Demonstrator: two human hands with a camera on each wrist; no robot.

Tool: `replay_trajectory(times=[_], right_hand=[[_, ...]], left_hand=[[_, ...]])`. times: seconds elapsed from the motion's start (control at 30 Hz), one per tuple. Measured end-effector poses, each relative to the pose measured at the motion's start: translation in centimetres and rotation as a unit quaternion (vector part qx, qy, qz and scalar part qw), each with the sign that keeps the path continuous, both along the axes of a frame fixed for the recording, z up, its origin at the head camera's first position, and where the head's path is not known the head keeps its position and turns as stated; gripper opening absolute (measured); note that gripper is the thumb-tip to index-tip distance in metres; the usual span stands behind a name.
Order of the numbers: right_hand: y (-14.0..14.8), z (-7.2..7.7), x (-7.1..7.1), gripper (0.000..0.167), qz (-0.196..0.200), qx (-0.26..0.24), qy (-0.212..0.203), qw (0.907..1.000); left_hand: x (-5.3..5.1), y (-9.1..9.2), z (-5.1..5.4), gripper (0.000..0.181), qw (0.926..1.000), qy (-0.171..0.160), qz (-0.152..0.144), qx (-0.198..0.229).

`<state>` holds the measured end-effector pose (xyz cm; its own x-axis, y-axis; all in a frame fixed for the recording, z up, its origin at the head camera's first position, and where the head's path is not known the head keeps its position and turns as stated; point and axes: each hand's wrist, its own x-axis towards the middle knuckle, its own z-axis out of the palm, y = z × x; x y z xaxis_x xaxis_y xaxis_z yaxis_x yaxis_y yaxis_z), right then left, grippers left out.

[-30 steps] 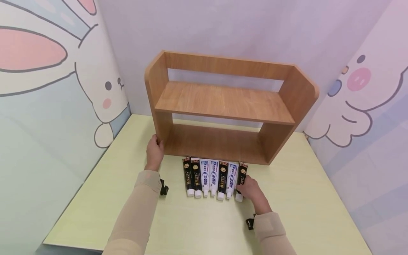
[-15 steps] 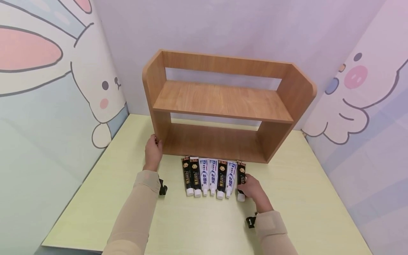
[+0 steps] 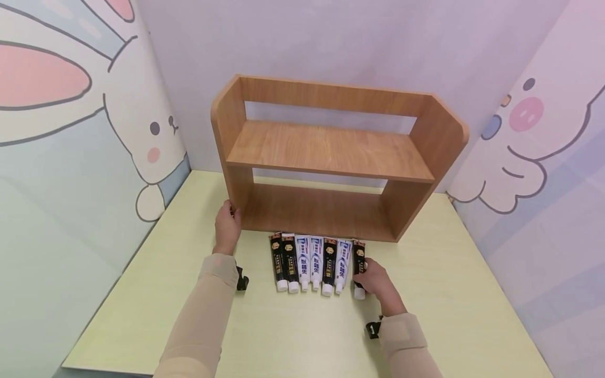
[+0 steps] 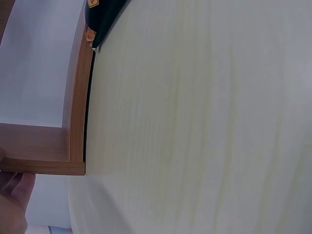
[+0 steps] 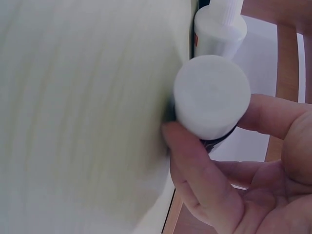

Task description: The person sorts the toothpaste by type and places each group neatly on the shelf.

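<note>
My left hand grips the lower left side panel of a two-tier wooden shelf; in the left wrist view fingers lie against the panel's outer face. My right hand holds the rightmost black toothpaste tube between thumb and fingers, close to its white cap. To its left, several toothpaste tubes lie side by side, caps toward me, among them a white tube and a black tube. A narrow gap separates the held tube's cap end from the white one.
The shelf stands on a pale yellow-green table, near the back wall. Both its boards are bare. Cartoon-printed walls flank the table on the left and right. The tubes' crimped ends lie near the shelf's front edge.
My right hand has moved the rightmost black tube slightly right, and its cap end now stands farther from the white tube. My left hand stays on the shelf.
</note>
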<state>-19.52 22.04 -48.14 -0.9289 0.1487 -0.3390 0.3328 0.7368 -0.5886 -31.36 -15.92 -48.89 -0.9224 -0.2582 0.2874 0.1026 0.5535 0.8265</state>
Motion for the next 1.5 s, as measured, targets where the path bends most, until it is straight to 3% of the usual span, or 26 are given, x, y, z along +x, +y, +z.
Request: replay_trajectory(times=[0.53, 0.93, 1.17, 1.5], right_hand=[[0.7, 1.0, -0.6, 0.064, 0.003, -0.005, 0.012, 0.9999], [1.9, 1.9, -2.6, 0.052, -0.002, 0.007, 0.019, 0.9998], [2.3, 2.2, -3.5, 0.059, -0.01, -0.006, 0.012, 0.9999], [2.9, 1.9, -4.5, 0.054, 0.0, 0.029, 0.068, 0.9972]], left_hand=[[0.1, 0.2, -0.1, 0.028, 0.9999, 0.01, 0.004, 0.007], [0.2, 0.2, -0.2, 0.027, 0.9999, 0.016, 0.005, 0.001], [0.1, 0.2, -0.3, 0.027, 0.9999, 0.015, 0.003, -0.002], [0.3, 0.1, -0.1, 0.026, 0.9999, 0.013, 0.001, -0.001]])
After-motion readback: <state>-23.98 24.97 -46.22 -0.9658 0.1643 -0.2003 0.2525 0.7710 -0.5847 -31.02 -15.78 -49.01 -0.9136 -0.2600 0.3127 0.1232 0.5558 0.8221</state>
